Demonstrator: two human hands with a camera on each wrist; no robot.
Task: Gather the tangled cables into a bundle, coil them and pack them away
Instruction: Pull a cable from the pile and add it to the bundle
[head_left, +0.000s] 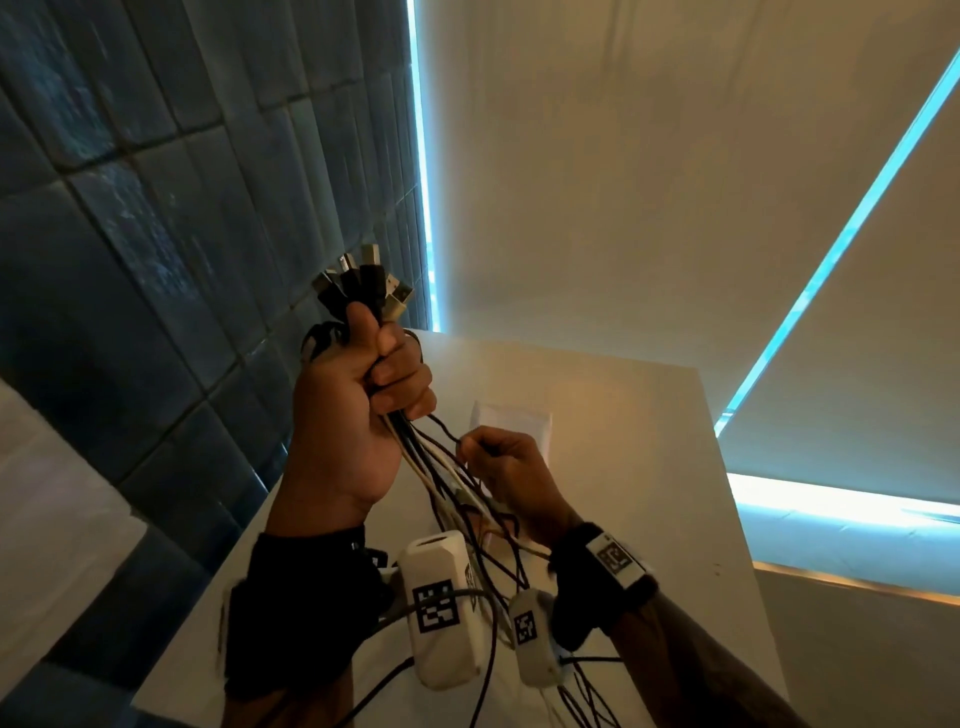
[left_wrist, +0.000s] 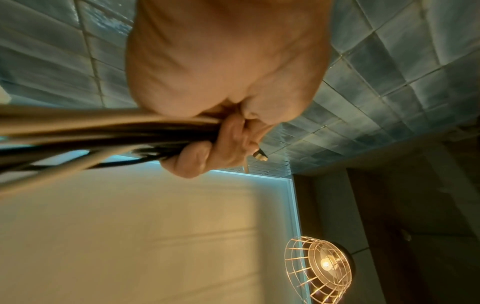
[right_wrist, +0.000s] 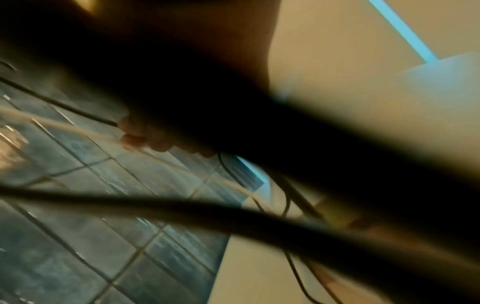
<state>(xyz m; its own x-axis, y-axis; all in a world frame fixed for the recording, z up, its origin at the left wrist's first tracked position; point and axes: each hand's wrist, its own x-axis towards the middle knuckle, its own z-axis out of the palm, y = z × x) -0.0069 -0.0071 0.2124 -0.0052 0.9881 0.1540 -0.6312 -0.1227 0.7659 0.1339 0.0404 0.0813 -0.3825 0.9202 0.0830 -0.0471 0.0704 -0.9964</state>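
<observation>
My left hand (head_left: 363, 395) is raised above the white table (head_left: 649, 467) and grips a bundle of black and white cables (head_left: 441, 478) in a fist. Their USB plugs (head_left: 363, 283) fan out above the thumb. The strands hang down in a loose tangle past both wrists. Just below and to the right, my right hand (head_left: 506, 467) pinches a single thin black cable (head_left: 447, 428) between thumb and fingertips. In the left wrist view the fist (left_wrist: 221, 144) is closed round the cables (left_wrist: 103, 131). The right wrist view is dark and blurred; fingertips (right_wrist: 145, 135) hold a thin black strand (right_wrist: 64, 107).
A small white rectangular object (head_left: 511, 423) lies on the table behind the right hand. A blue-grey tiled wall (head_left: 156, 208) stands to the left, pale window blinds (head_left: 675, 182) behind. A wire-cage lamp (left_wrist: 319, 267) shows in the left wrist view.
</observation>
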